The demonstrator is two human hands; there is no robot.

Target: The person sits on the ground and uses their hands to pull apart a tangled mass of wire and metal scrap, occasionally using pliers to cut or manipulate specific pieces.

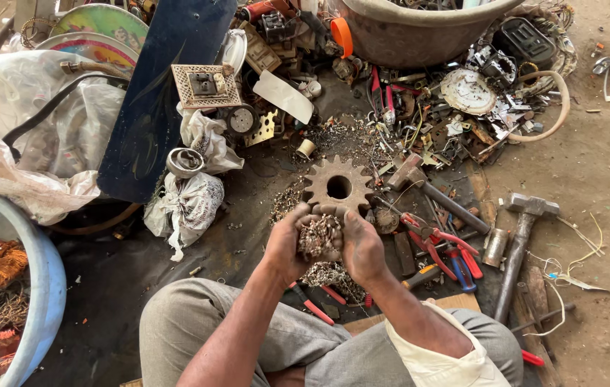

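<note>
Left hand: (287,240) cupped palm-up, fingers curled around one side of a heap of small grey metal scrap pieces (319,235), pressed against the other hand
Right hand: (362,244) cupped likewise, fingers bent around the other side of the same heap, gripping it together with the left
Scrap heap: held between both palms, raised above a dark ground sheet (126,287), directly over a second loose pile of the same grey fragments (330,274)
Gear: rusty brown toothed sprocket wheel with a round centre hole (338,186), lying flat just beyond the fingertips, apart from them
Pliers: red-handled pair (434,240) lying just right of the right hand, beside a blue-handled tool (460,271)
Hammers: steel sledge hammer with a long metal shaft (520,244) well to the right; a smaller rusty hammer (426,188) lying right of the gear
Screwdriver: red-handled one (310,304) on the sheet beneath the left wrist
Left side: pale blue plastic tub (43,287) holding tangled copper-coloured wire; crumpled white plastic bags (32,107) behind it; dark blue flat board (161,93) lying aslant
Far side: large grey round basin (405,32) amid mixed metal and plastic junk
Legs: knees in grey trousers (197,322) bent at the lower edge, forearms resting between them
</note>
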